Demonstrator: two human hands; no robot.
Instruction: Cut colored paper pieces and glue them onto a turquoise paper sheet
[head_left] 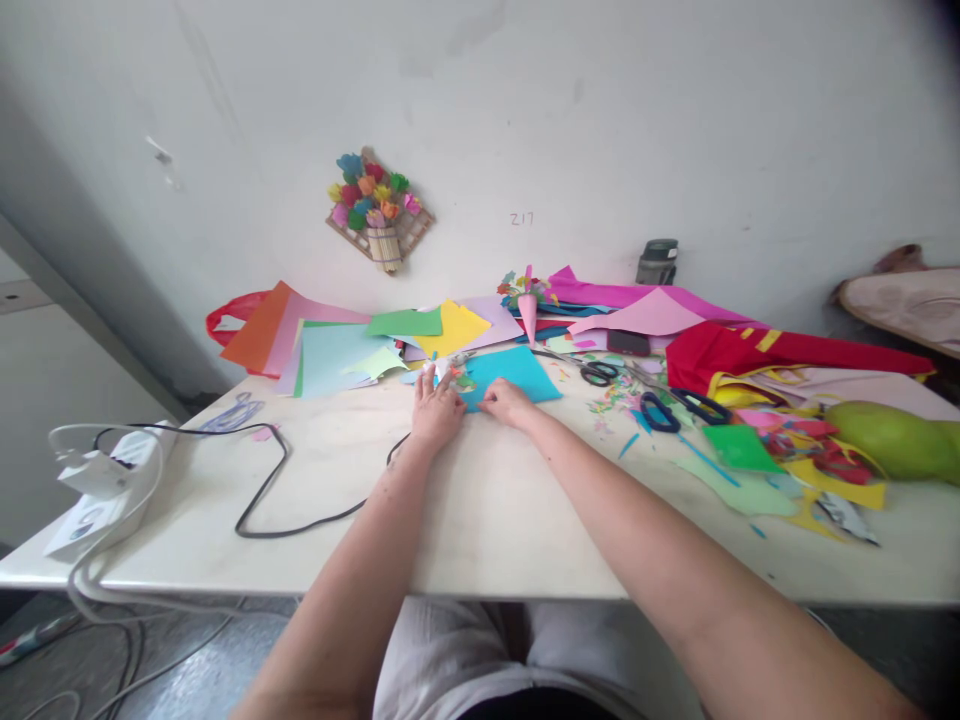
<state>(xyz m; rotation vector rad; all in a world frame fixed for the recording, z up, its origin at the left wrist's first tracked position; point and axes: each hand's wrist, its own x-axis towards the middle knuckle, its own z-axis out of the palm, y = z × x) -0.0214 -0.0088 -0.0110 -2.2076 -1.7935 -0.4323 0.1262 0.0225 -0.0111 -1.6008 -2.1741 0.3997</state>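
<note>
A blue sheet of paper (pixel 525 374) lies on the table in front of me. My right hand (pixel 505 402) pinches its near edge with fingers curled. On its left corner rests my left hand (pixel 437 405), the fingers partly spread and the thumb and index near the paper's edge. Small coloured paper pieces (pixel 463 380) lie between the hands, partly hidden. Behind the sheet stands a pink paper cone with tiny paper flowers (pixel 528 310).
Scissors (pixel 660 411) and another pair (pixel 600 373) lie right, beside paper scraps and a green fruit (pixel 885 438). Coloured sheets (pixel 341 355) spread at the back left. A black cable (pixel 262 510) runs left to a power strip (pixel 112 505).
</note>
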